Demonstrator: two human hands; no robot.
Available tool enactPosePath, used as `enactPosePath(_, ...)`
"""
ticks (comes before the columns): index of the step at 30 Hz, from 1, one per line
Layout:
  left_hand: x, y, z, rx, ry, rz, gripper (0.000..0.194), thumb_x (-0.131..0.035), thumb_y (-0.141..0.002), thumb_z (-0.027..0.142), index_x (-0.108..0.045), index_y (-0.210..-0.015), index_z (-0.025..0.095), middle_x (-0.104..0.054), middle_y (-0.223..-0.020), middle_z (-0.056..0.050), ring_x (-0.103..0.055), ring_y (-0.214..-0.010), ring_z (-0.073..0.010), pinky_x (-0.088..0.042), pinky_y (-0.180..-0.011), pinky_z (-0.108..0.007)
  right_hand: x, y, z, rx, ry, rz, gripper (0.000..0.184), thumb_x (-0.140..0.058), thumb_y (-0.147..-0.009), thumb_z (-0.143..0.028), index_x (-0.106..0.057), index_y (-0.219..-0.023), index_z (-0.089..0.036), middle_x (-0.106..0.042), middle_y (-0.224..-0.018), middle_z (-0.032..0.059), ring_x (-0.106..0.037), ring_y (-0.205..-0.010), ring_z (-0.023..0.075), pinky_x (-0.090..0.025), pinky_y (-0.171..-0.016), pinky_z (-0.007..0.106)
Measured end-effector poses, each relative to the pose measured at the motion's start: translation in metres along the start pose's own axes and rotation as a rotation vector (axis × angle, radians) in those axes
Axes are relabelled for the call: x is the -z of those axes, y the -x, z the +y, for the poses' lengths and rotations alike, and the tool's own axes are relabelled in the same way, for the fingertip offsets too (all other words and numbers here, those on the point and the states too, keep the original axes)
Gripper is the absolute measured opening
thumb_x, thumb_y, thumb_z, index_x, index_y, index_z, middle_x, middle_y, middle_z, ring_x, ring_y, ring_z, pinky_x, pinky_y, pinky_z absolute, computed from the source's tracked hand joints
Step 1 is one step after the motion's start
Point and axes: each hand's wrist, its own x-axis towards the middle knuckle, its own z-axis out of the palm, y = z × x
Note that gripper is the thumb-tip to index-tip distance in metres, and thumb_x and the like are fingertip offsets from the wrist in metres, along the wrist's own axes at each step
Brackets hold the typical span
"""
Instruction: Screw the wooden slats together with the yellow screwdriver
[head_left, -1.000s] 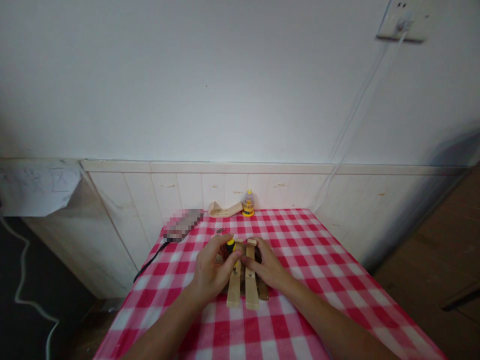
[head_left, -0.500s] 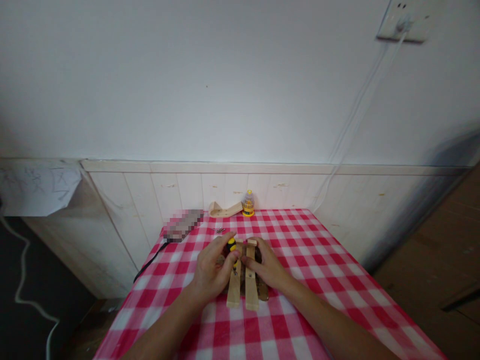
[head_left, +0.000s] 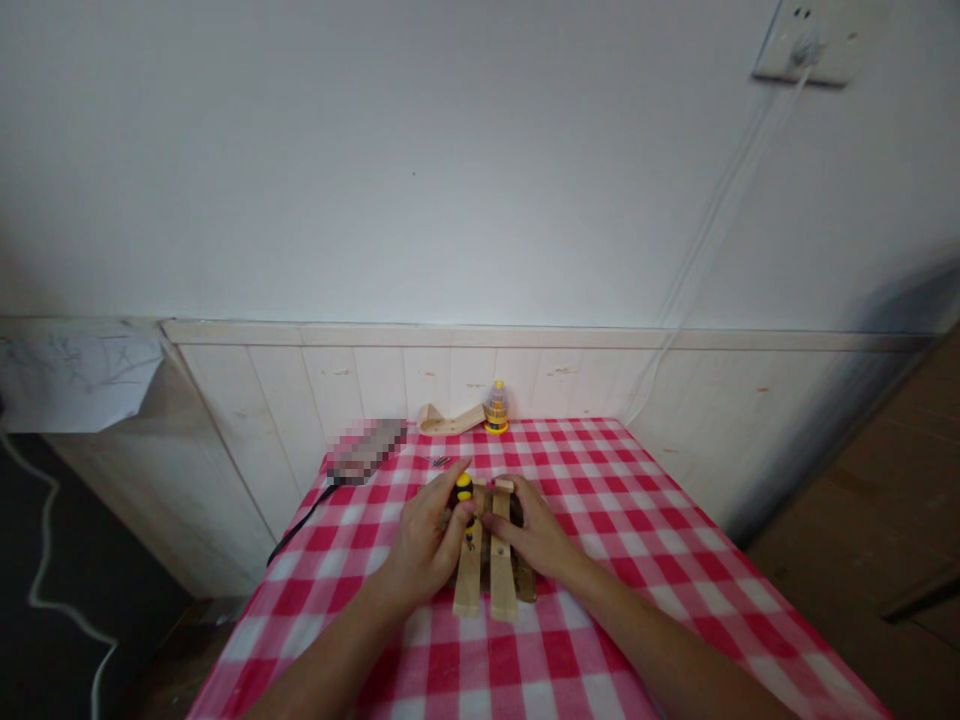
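My left hand (head_left: 424,530) is closed around a small screwdriver (head_left: 465,487) with a yellow and black handle. The screwdriver stands nearly upright over the left wooden strip (head_left: 469,580), where dark marks or small hardware show; its tip is too small to make out. My right hand (head_left: 529,530) grips the right wooden strip (head_left: 504,585), thumb across its top and fingers round the far side. A round screw head or hole shows on this strip. Both pale strips lie side by side on a brown board (head_left: 525,580), their near ends sticking out past it.
At the back stand a curved wooden piece (head_left: 450,420) and a clear bottle-shaped container (head_left: 496,408) with yellow parts. Several small dark screws or nails (head_left: 441,461) lie beyond my left hand. A blurred-out flat object (head_left: 367,450) with a black strap rests at the left edge of the checked tablecloth (head_left: 615,560).
The screwdriver handle has turned and shifted slightly, and my left fingers have moved a little with it. My right hand and the wooden strips stay in place.
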Motion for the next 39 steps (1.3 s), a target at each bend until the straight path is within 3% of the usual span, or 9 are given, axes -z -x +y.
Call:
enactPosePath(5,-0.004,0.003,-0.004,0.026,0.027,0.012,0.045,-0.058,-0.104,0.032,-0.064,-0.146,0.018,-0.083,-0.110,-0.012,-0.081,-0.091,-0.0223,-0.067,-0.082,-0.034,0.001,0.000,-0.001,0.016,0.009,0.003,0.032,-0.079,-0.088,-0.030,-0.064,-0.115,-0.022,-0.070,-0.116,0.0080,-0.065,-0.110,0.0296,-0.053,-0.097,0.045)
enactPosePath(12,-0.017,0.010,-0.022,0.127,0.034,0.238,0.045,-0.066,-0.101,0.035,-0.064,-0.143,0.019,-0.080,-0.123,-0.013,-0.080,-0.104,-0.0232,-0.066,-0.094,-0.036,0.000,0.001,0.000,0.041,-0.022,0.020,0.022,-0.073,-0.096,-0.040,-0.065,-0.110,-0.024,-0.071,-0.112,0.0067,-0.067,-0.107,0.0292,-0.054,-0.096,0.045)
enactPosePath(23,-0.020,0.001,-0.024,0.081,-0.038,0.178,0.036,-0.062,-0.103,0.034,-0.067,-0.137,0.022,-0.082,-0.117,-0.009,-0.081,-0.102,-0.0231,-0.066,-0.094,-0.038,-0.001,0.000,0.006,0.029,-0.036,0.022,0.024,-0.070,-0.096,-0.037,-0.065,-0.116,-0.025,-0.072,-0.117,0.0076,-0.065,-0.118,0.0308,-0.055,-0.100,0.048)
enactPosePath(30,-0.018,0.000,-0.023,0.000,-0.041,0.142,0.045,-0.069,-0.101,0.034,-0.064,-0.145,0.024,-0.080,-0.123,-0.011,-0.079,-0.106,-0.0248,-0.065,-0.095,-0.041,0.000,0.000,0.004,0.025,-0.031,0.021,0.024,-0.069,-0.098,-0.043,-0.065,-0.114,-0.026,-0.071,-0.117,0.0073,-0.066,-0.115,0.0309,-0.053,-0.103,0.049)
enactPosePath(39,-0.021,0.004,-0.024,0.131,0.149,0.121,0.054,-0.073,-0.099,0.037,-0.062,-0.149,0.020,-0.080,-0.115,-0.011,-0.078,-0.093,-0.0211,-0.066,-0.085,-0.034,0.001,0.000,0.002,0.010,-0.046,-0.006,0.024,-0.063,-0.103,-0.047,-0.064,-0.112,-0.025,-0.071,-0.114,0.0077,-0.065,-0.112,0.0297,-0.053,-0.098,0.045)
